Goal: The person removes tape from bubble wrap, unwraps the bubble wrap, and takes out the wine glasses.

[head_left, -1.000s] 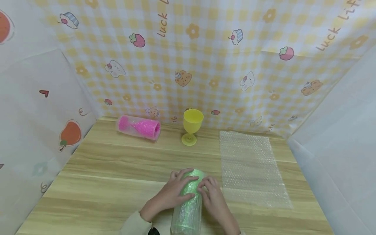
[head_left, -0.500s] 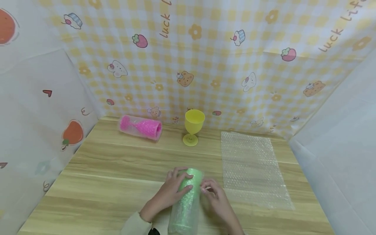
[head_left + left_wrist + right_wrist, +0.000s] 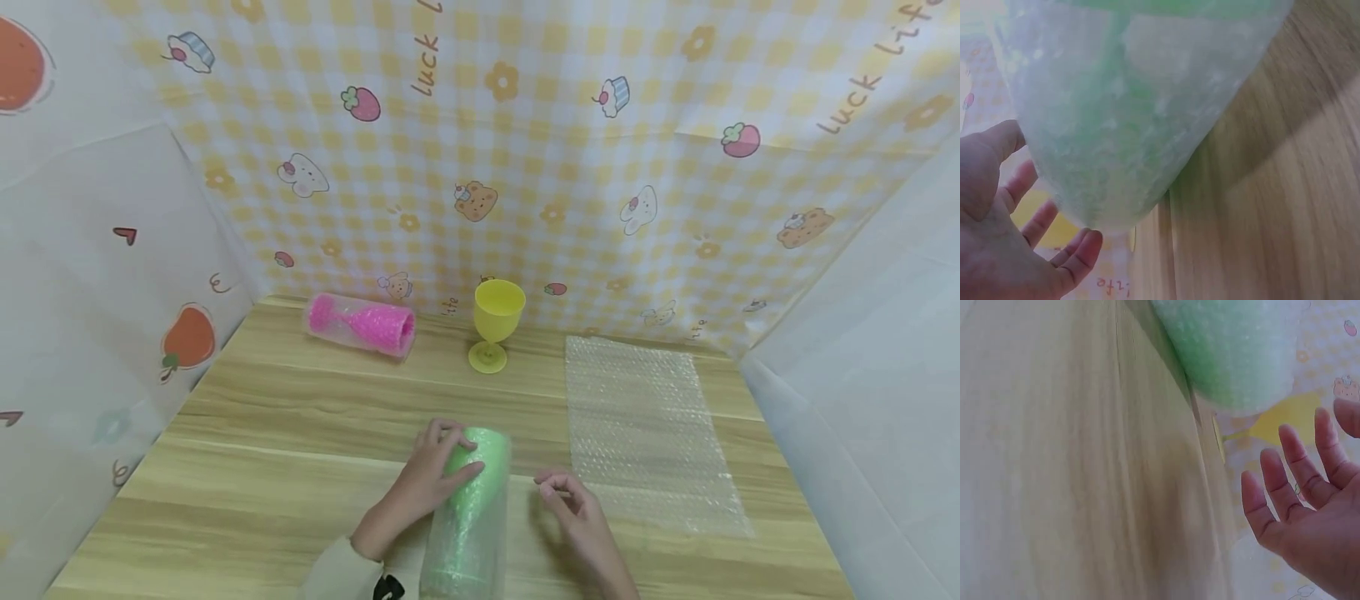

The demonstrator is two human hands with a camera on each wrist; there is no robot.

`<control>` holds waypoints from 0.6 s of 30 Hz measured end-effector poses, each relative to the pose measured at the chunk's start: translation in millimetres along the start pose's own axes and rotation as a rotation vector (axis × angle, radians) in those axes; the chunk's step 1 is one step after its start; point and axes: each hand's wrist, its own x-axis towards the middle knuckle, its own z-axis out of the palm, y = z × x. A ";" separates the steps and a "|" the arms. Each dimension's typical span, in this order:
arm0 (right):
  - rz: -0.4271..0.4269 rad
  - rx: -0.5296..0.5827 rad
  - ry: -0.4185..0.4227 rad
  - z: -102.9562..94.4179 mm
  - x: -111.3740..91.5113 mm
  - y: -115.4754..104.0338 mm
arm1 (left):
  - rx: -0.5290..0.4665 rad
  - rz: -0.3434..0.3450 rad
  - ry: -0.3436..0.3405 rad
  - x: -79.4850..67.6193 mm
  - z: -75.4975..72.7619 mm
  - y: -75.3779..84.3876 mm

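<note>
A green goblet rolled in clear bubble wrap [image 3: 467,533] is laid lengthwise on the pale wood-grain table [image 3: 247,508]. Its far end is touched by the spread, slightly bent fingers of the left hand [image 3: 423,479]. The right hand [image 3: 581,517] is held just beside it, clear of the roll, its loosely bent fingers shown spread in the right wrist view.

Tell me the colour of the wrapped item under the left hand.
Green, seen through bubble wrap; the head view shows the item best.
</note>
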 end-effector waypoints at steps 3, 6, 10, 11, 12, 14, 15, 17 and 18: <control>0.026 -0.032 0.028 0.9 3.9 -8.1 | 0.032 0.021 0.012 4.8 3.0 4.1; 0.006 -0.087 0.053 3.1 12.6 -18.5 | 0.100 0.041 0.001 10.9 6.6 10.4; -0.079 -0.168 0.037 5.3 28.8 -26.8 | 0.220 0.067 -0.044 17.6 12.7 19.5; -0.098 -0.188 0.025 5.6 33.4 -27.7 | 0.243 0.077 -0.051 18.7 14.0 21.8; -0.113 -0.207 0.011 5.9 37.9 -28.2 | 0.258 0.083 -0.058 19.4 15.3 24.1; -0.134 -0.241 -0.019 6.4 46.3 -28.7 | 0.271 0.095 -0.060 20.3 17.3 28.1; -0.141 -0.258 -0.036 6.8 49.7 -28.6 | 0.271 0.099 -0.061 20.6 18.0 29.3; -0.148 -0.285 -0.062 7.9 54.8 -28.6 | 0.259 0.096 -0.056 20.9 18.9 30.9; -0.153 -0.301 -0.073 8.6 56.4 -28.7 | 0.249 0.091 -0.055 21.1 19.1 30.9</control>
